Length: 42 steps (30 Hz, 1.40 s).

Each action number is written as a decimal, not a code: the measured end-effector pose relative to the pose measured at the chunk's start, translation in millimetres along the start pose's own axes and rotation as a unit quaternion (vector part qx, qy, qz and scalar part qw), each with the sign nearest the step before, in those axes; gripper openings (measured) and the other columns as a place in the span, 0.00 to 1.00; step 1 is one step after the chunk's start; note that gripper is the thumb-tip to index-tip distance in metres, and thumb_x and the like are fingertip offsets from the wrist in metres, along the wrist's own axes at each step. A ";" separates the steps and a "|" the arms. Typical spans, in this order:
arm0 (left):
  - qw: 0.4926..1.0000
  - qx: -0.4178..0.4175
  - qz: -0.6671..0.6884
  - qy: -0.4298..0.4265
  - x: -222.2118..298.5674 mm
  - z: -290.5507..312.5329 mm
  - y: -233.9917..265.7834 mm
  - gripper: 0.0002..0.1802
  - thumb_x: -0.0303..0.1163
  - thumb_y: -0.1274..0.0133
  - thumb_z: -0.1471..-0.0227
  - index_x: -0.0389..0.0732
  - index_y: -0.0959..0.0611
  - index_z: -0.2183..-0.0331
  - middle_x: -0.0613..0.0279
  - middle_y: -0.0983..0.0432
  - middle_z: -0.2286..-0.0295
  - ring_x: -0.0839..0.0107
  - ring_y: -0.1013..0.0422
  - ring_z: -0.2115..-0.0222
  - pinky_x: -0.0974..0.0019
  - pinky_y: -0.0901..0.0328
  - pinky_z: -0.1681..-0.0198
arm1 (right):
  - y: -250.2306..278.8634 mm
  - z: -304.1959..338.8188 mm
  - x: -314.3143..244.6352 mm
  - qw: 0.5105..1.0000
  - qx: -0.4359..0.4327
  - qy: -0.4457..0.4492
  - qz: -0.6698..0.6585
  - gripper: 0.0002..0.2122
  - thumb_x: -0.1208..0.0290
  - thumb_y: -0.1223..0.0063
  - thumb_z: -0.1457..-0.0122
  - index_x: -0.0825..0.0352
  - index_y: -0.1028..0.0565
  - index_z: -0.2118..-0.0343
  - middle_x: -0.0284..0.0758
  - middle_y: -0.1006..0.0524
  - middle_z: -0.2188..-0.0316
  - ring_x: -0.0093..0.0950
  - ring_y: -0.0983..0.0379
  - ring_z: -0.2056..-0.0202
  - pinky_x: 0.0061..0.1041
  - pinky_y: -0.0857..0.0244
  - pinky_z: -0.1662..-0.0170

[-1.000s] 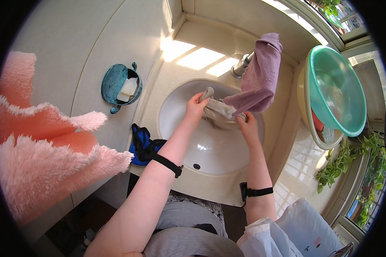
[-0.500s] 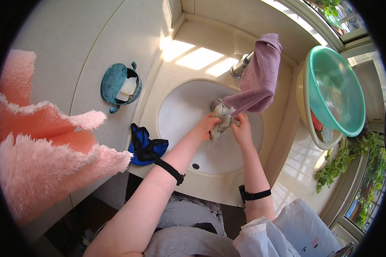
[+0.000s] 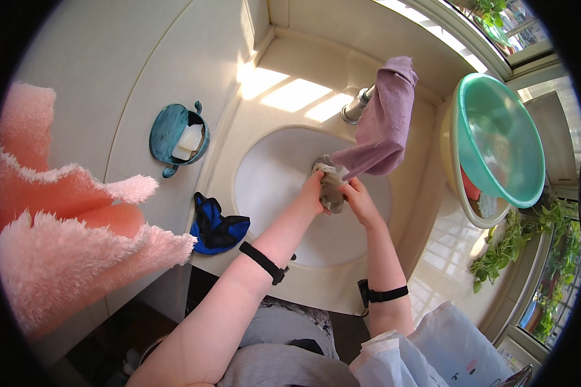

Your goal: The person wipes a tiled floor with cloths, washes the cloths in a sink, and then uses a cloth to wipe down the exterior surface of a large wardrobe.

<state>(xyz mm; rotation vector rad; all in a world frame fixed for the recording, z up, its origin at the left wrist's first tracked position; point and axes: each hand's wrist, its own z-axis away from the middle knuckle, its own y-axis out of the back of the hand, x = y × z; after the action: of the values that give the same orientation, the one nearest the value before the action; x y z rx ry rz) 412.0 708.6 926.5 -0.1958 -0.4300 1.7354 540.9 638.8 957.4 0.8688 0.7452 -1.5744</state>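
Over the white oval sink I hold a crumpled, wet, grey-beige cloth in both hands. My left hand grips its left side, fingers closed. On the right side, my right hand pinches it between thumb and fingers. What kind of cloth it is, I cannot tell. A purple towel drapes over the faucet, hiding the spout, and its lower corner hangs just above the cloth.
Left of the sink stand a teal soap dish with white soap and a blue-black cloth item. Pink fluffy fabric fills the far left. At right, a green basin leans in a cream one, near a trailing plant.
My hands have drawn closer together, with my right hand now gripping the cloth's right side. The cloth looks more bunched up. The whole view has shifted slightly.
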 end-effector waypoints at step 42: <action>0.958 -0.230 -0.171 0.022 -25.7 63.3 81.4 0.24 0.33 0.40 0.50 0.52 0.30 0.52 0.68 0.31 0.57 0.75 0.33 0.56 0.65 0.34 0.56 | -73.9 12.4 6.8 0.995 -0.078 -0.049 -0.040 0.16 0.69 0.39 0.53 0.64 0.25 0.59 0.35 0.26 0.64 0.27 0.29 0.64 0.26 0.33 0.60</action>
<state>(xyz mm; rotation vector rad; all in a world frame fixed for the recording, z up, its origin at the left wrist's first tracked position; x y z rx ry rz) 320.6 659.7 950.1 -0.4638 -0.7856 1.2697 465.7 637.1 958.8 0.6509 0.8294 -1.5932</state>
